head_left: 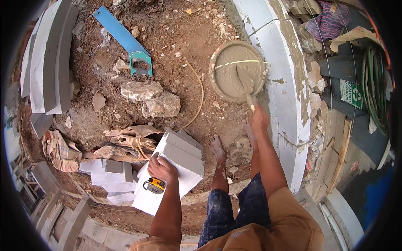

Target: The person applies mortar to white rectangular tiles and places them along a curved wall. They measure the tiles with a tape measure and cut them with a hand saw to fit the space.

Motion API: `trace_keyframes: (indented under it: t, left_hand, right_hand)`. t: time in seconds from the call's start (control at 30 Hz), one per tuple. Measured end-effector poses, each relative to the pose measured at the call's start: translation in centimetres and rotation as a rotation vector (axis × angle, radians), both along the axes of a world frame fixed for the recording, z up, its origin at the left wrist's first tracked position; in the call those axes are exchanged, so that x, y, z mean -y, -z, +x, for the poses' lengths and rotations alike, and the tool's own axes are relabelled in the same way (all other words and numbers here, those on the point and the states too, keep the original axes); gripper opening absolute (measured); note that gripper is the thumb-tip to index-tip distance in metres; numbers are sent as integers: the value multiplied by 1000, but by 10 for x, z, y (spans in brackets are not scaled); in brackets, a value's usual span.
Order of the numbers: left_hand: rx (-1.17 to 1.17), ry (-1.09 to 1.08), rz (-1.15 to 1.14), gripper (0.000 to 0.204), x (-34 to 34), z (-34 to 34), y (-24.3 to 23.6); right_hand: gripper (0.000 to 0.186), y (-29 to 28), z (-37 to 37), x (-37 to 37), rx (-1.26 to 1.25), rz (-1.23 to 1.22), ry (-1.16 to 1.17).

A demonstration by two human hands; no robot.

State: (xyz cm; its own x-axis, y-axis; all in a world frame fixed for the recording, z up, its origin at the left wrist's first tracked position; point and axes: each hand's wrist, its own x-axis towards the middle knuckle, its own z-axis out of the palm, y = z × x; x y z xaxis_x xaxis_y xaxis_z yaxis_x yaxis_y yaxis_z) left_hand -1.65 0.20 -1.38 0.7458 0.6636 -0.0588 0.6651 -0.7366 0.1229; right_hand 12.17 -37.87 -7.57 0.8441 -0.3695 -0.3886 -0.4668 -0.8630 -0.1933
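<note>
My right hand is closed round the handle of a trowel. The trowel's blade lies partly sunk in wet grey mortar inside a round bucket. A pale strip, apparently the bucket's handle, crosses above the mortar. On my left, a white lightweight block rests on a small stack, tilted in view. My left hand bears on its top, fingers bent at the left edge. Close to that wrist, a yellow and black tape measure sits on the block.
A blue handsaw lies on the soil beyond two stones. Long white blocks stand at far left. Torn brown paper is near left. A low block wall with mortar on top curves along the right, a coiled green hose beyond.
</note>
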Motion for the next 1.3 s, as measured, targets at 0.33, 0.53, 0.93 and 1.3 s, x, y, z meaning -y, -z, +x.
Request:
trace_keyframes:
  t: [0.33, 0.53, 0.93, 1.3]
  left_hand:
    - [-66, -41, -1, 45, 5, 7, -4]
    - [-66, -49, 19, 48, 0, -1, 6]
    - [-66, -79, 8, 59, -5, -2, 14]
    - [-95, -153, -27, 61, -11, 5, 13]
  right_hand:
    - [49, -42, 19, 19, 26, 430, 293]
    - [61, -141, -117, 62, 45, 975, 855]
    - [37, -135, -274, 202, 271, 322, 654]
    - [35, -123, -413, 224, 448, 155, 525]
